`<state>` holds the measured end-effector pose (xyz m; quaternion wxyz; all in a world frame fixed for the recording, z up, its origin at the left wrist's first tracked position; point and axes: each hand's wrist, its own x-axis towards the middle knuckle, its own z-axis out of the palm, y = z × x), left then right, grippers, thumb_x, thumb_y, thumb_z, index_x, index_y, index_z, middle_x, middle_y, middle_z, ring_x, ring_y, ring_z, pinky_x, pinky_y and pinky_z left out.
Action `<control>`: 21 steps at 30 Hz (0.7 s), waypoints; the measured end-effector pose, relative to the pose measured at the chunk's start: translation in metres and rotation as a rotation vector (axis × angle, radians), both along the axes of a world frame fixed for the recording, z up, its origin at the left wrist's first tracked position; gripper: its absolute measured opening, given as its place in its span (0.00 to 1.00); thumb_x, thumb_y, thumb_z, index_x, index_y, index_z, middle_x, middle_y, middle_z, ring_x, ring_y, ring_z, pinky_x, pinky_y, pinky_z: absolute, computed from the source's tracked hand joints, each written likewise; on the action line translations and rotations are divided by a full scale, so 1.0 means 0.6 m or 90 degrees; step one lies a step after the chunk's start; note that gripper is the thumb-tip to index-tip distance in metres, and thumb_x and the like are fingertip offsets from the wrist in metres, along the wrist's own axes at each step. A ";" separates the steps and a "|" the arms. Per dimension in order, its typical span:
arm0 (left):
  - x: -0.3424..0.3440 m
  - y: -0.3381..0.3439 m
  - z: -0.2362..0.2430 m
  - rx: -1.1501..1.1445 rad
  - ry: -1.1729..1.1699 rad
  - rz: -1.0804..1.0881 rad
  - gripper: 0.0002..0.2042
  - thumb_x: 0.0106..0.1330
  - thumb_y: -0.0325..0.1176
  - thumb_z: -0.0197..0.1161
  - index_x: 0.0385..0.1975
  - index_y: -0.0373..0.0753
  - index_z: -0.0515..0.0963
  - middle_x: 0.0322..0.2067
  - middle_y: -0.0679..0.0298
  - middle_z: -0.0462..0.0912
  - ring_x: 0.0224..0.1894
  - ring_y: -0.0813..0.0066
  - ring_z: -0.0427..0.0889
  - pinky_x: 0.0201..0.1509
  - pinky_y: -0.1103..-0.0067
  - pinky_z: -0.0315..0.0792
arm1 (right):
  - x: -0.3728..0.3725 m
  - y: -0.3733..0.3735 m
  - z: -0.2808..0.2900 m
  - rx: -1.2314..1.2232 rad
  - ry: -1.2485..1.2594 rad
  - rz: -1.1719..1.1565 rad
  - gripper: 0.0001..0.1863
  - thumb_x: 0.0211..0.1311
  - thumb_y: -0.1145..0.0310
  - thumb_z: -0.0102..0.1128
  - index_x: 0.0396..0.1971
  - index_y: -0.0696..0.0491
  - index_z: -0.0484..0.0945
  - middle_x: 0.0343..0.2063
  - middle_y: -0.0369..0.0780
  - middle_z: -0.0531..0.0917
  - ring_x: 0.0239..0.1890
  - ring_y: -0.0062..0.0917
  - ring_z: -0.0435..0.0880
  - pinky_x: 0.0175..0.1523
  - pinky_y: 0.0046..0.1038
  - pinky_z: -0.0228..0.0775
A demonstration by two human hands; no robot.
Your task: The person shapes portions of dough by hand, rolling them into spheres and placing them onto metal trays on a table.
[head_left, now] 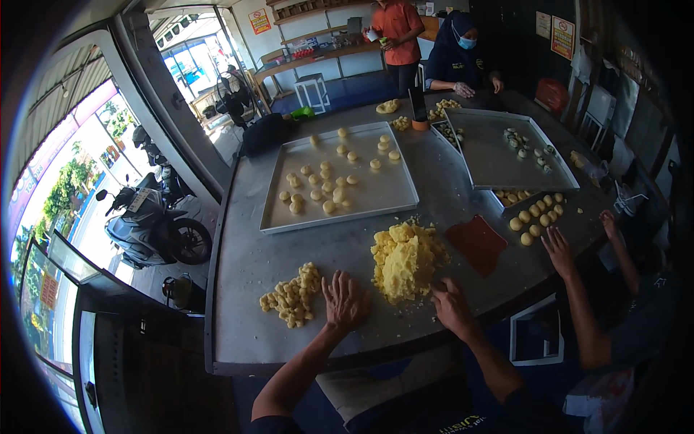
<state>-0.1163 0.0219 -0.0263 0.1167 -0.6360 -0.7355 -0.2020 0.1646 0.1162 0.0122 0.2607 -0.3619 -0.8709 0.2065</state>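
My left hand (344, 299) lies with its fingers stretched out on the metal table (253, 340). It rests between a heap of small pale dough lumps (293, 296) and a large crumbly mound of yellow dough (406, 266). On the mound's right side, my right hand (452, 309) has its fingers curled together by the edge. Whatever those fingers may hold is hidden. Yellow crumbs are scattered around the mound. Beyond it stands a big metal tray (340, 223) with several round dough balls (338, 194) spread over it.
A red flat sheet (477, 244) lies right of the mound. Rows of dough balls (536, 217) sit near another person's hand (558, 252). Stacked trays (499, 181) hold more pieces. Across the table are a masked co-worker (463, 58), a phone (418, 105) and a standing person (401, 36).
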 end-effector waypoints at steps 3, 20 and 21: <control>0.006 -0.010 0.009 -0.022 0.022 -0.068 0.24 0.63 0.44 0.58 0.51 0.32 0.68 0.58 0.47 0.65 0.67 0.46 0.59 0.69 0.41 0.44 | 0.009 0.003 0.004 -0.036 0.024 0.041 0.23 0.55 0.85 0.54 0.54 0.62 0.73 0.48 0.53 0.74 0.51 0.49 0.74 0.55 0.44 0.68; 0.056 -0.061 0.069 -0.005 0.090 0.048 0.17 0.60 0.38 0.61 0.45 0.36 0.75 0.42 0.55 0.71 0.49 0.59 0.70 0.53 0.58 0.59 | 0.025 -0.032 0.018 0.019 -0.089 -0.017 0.24 0.61 0.73 0.62 0.58 0.59 0.71 0.51 0.57 0.70 0.54 0.53 0.72 0.57 0.43 0.69; 0.062 -0.073 0.058 -0.011 0.095 0.049 0.17 0.61 0.38 0.61 0.47 0.35 0.74 0.43 0.55 0.71 0.49 0.58 0.70 0.52 0.58 0.60 | 0.033 -0.039 0.003 0.011 -0.098 -0.034 0.24 0.61 0.73 0.62 0.58 0.60 0.71 0.52 0.58 0.69 0.56 0.53 0.71 0.58 0.43 0.68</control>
